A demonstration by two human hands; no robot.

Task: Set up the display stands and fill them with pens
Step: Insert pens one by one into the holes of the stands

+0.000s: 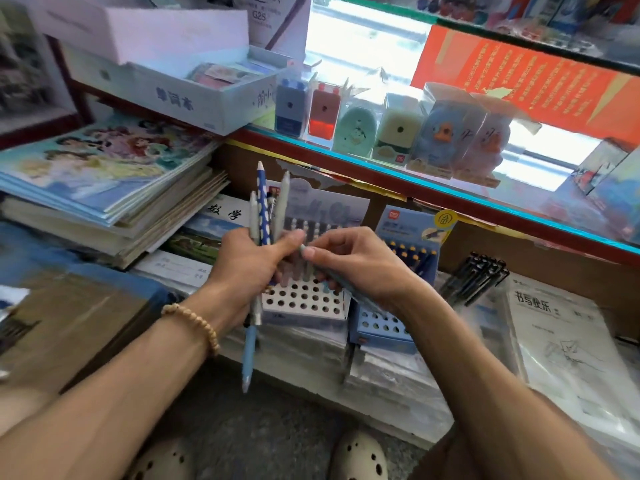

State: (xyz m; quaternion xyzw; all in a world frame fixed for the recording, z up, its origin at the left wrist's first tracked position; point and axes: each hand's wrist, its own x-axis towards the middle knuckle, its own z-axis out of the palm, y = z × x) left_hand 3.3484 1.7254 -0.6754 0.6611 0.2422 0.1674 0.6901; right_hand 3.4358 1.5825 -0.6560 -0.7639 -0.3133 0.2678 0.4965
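Blue pen with white dots (262,206); pale grey pens (283,199); light blue pen (249,355); white display stand (304,301); blue display stand (381,327); beige bead bracelet (195,322); red banner, yellow text (519,81).

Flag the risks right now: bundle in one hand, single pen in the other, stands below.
1. The left hand grips a loose pen bundle; one light blue pen hangs lower and may slip out.
2. The right hand pinches a single pen above the white stand; it could miss a hole.
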